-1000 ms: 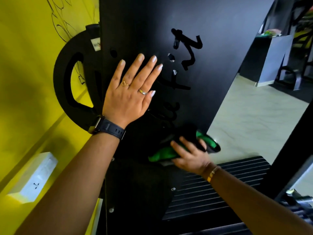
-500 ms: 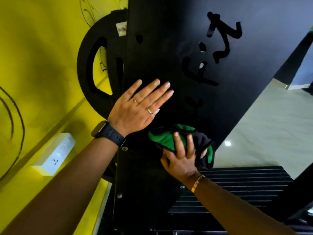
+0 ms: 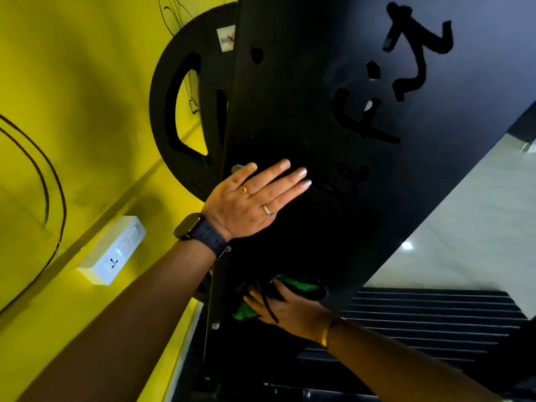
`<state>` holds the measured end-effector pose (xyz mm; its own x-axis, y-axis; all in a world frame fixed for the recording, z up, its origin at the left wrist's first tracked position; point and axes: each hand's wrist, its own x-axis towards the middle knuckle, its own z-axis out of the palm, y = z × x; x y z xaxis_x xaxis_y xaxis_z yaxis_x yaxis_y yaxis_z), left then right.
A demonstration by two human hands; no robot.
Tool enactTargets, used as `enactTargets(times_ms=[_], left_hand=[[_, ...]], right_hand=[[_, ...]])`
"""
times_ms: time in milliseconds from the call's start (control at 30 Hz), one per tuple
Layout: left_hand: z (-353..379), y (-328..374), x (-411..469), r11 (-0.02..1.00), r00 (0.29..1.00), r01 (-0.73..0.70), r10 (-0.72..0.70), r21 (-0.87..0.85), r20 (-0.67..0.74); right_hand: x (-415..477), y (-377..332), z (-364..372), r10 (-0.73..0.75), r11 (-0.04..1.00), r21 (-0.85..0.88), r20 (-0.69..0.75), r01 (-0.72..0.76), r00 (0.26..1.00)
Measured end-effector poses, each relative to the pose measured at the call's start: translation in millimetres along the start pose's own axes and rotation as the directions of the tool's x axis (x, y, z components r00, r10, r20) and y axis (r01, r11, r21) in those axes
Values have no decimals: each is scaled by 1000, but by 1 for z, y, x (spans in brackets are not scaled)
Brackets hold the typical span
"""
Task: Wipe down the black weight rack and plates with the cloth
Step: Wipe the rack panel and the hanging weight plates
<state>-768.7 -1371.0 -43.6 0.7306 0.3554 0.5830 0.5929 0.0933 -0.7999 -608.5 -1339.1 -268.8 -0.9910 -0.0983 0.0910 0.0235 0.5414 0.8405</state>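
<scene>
The black weight rack (image 3: pixel 319 97), one tall flat sheet-metal panel with letters cut through it, fills the middle and upper right of the view and stands just in front of a yellow wall (image 3: pixel 72 111). One round black weight plate (image 3: pixel 171 111) with curved grip openings is seen behind the panel's left edge, partly hidden by it; one white sticker (image 3: pixel 226 39) is fixed near its rim. One green and black cloth (image 3: pixel 295 285) is held bunched against the lower part of the panel, close to its bottom edge. It is gripped by the right hand (image 3: pixel 284 309), over the back of which a dark strand of the fabric is draped; how each finger lies is lost to blur. One gold bangle (image 3: pixel 329 332) is worn on that wrist. The left hand (image 3: pixel 249 204) is laid flat on the panel above the cloth, fingers straight and slightly spread, holding nothing. Two gold rings are worn on it, and one dark wristwatch (image 3: pixel 197 230) is strapped at the wrist.

Below the panel a black ribbed mat (image 3: pixel 435 323) is spread, and pale glossy floor tiles (image 3: pixel 464 227) are seen to the right of it. One white socket box (image 3: pixel 113 253) is mounted low on the wall, and thin black curved lines are drawn across the yellow paint.
</scene>
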Motion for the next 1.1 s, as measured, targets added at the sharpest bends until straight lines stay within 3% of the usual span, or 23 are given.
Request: enactTargets(times_ms=[67,167,367,433,500,633,700,800,867,933,1100], left_hand=[[-1,2,-5,997,997,-64,66,-52,37],[0,7,-9,988,996,-75,82,-135,45],[3,9,-12,987,998,-67,65,-145,-13],[3,10,-12,988,998,-59,57,-145,-14],[2,11,-12,986,999,-40,39,-165,-10],[1,13,-12,977,1000,-13,13,-212,-1],[1,14,-12,978,1000,-15,16,-206,2],[2,14,-13,980,1000,-10,11,-200,4],[2,13,-13,979,1000,-3,3,-206,2],[2,14,-12,975,1000,6,-6,-220,-2],[0,14,-12,976,1000,5,-7,-218,-7]], right_hand=[[-17,-5,12,-4,1000,-5,47,4,999],[-28,4,5,171,978,142,-118,-153,978],[42,23,-30,483,868,318,-367,-381,795],[66,13,-28,456,887,267,-378,-377,806],[79,-1,-25,360,931,189,-321,-313,876],[71,-24,-12,80,992,108,-133,-65,988],[54,-29,-2,-42,997,63,-100,48,994],[21,-30,12,-110,990,75,-108,119,988],[4,-29,17,-48,989,130,-177,72,983],[1,-25,10,108,967,248,-206,-54,973],[46,3,-21,335,926,295,-348,-237,876]])
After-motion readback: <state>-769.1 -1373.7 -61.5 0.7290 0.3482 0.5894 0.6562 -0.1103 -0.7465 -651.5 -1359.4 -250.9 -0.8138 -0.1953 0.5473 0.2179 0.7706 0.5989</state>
